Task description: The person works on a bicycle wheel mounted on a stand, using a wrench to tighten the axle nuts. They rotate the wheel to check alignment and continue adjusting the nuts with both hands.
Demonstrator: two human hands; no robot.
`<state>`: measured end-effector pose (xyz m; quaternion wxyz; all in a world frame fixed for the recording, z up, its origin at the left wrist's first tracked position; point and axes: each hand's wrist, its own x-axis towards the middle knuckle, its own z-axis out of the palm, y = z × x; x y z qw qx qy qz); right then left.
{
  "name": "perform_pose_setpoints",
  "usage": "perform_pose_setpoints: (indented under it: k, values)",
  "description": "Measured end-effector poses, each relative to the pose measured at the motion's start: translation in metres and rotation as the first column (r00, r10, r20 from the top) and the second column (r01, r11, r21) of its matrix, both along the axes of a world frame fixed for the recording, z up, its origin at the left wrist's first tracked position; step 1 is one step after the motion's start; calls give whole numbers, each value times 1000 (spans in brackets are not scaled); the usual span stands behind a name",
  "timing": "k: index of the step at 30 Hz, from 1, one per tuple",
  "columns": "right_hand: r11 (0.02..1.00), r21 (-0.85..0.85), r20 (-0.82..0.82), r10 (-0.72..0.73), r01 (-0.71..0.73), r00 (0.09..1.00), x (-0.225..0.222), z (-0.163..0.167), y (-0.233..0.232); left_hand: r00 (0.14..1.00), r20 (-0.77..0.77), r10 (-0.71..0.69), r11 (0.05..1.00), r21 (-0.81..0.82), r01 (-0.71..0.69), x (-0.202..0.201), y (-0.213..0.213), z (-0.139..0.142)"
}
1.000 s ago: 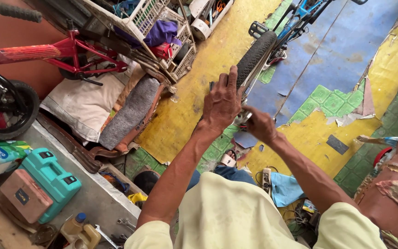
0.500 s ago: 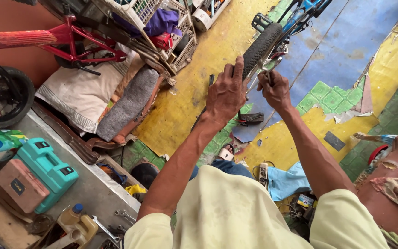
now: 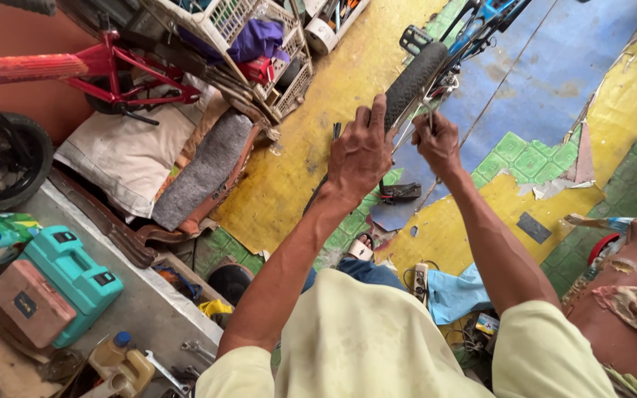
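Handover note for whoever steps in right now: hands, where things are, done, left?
Left hand: gripping the black knobby tyre of the blue bike's wheel.
Right hand: closed on a thin metal tool held at the rim beside the tyre.
Blue bike frame lies on the floor just beyond.
Done: cannot tell from this view.
Left: tyre and wheel work is in hand.

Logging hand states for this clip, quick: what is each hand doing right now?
Left hand: closed around the tyre of the wheel.
Right hand: closed on a thin tool at the spokes.
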<state>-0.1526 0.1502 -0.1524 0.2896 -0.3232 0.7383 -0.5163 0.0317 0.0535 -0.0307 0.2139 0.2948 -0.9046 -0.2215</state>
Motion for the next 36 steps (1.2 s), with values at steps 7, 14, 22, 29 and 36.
perform_pose_setpoints:
  k: [7,14,22,29,36]
  values:
    - [995,-49,115,-81,87,990,5,-5,0,991,131,34,998,39,-39,1,-1,-9]
    - [981,-10,647,-143,196,749,-5,-25,4,982,180,49,999,-8,-49,2,-1,-10]
    - [984,57,713,-159,170,683,-9,-33,-6,985,162,64,998,-39,-59,-2,0,-4]
    - [978,23,547,-188,209,816,-26,-20,3,986,163,44,997,-67,-33,0,-1,-9]
    - [975,-223,-395,-74,-17,916,6,-4,26,989,146,34,997,-74,-23,-5,-3,-13]
